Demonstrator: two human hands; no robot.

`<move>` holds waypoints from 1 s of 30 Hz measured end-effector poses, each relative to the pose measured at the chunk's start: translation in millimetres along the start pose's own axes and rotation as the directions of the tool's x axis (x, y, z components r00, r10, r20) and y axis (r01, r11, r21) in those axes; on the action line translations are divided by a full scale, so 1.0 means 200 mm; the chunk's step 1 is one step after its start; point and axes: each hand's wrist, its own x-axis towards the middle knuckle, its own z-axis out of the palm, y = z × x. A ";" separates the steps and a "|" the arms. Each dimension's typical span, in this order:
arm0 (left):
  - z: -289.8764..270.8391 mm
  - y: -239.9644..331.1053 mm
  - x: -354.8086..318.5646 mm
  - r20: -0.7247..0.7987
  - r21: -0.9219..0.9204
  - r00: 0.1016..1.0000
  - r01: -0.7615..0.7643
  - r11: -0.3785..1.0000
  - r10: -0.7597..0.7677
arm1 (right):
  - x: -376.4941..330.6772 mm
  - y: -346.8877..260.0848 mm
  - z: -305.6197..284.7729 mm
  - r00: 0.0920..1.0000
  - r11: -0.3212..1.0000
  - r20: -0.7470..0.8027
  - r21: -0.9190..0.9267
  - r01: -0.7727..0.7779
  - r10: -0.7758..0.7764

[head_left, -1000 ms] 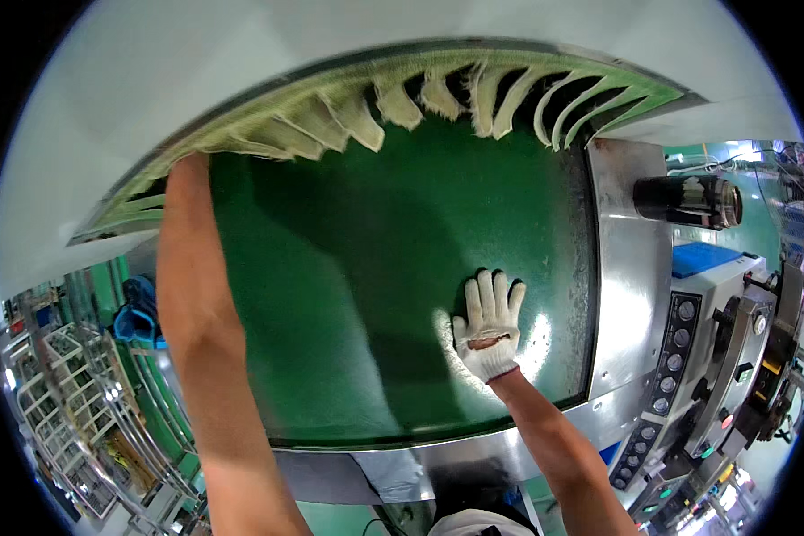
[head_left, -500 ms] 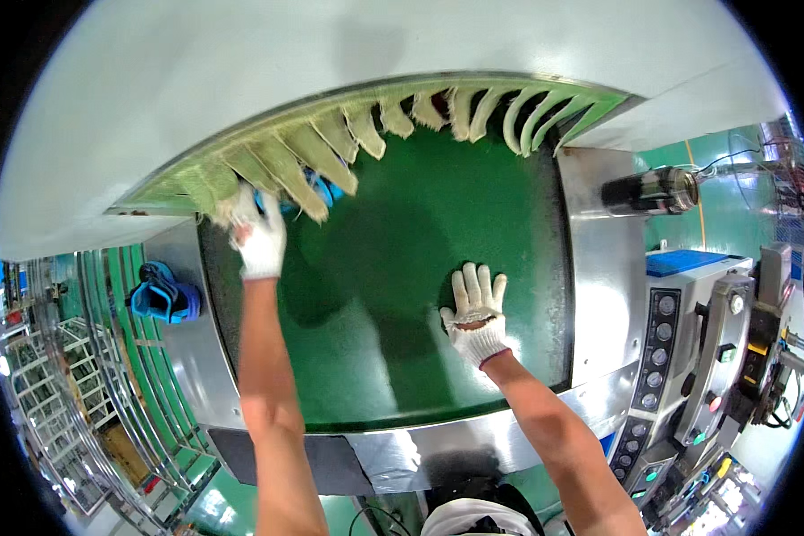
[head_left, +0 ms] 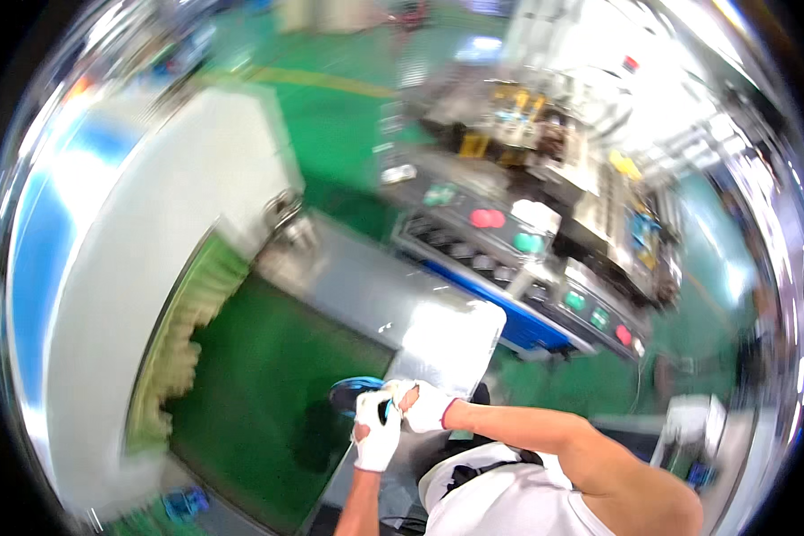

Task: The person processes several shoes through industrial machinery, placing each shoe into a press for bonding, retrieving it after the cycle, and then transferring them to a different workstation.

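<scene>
Two gloved hands (head_left: 378, 435) (head_left: 429, 407), at least one blue-black piece (head_left: 353, 388), one green belt (head_left: 259, 375), one strip curtain (head_left: 177, 344).

A blue-and-black piece (head_left: 350, 391), partly hidden, is held by the left hand (head_left: 378, 435) and right hand (head_left: 426, 407), rounded end leftward
</scene>
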 end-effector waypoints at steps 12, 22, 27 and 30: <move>1.34 1.85 0.72 0.268 -0.418 0.539 -0.682 0.600 0.799 | -1.80 -0.04 -1.34 0.274 0.078 -0.157 0.958 0.277 0.949; 3.18 2.12 1.37 0.621 0.256 0.749 -0.475 0.842 0.233 | -2.40 0.12 -0.85 -0.375 0.352 -0.242 0.898 0.263 0.895; 3.71 1.91 1.60 0.617 0.425 0.764 -0.528 0.735 0.192 | -2.47 -0.09 -1.29 -0.403 0.307 -0.114 0.835 0.457 0.908; 3.75 2.06 1.47 0.648 0.355 0.714 -0.592 0.724 0.266 | -2.50 -0.03 -1.29 -0.299 0.023 0.170 0.836 0.548 0.939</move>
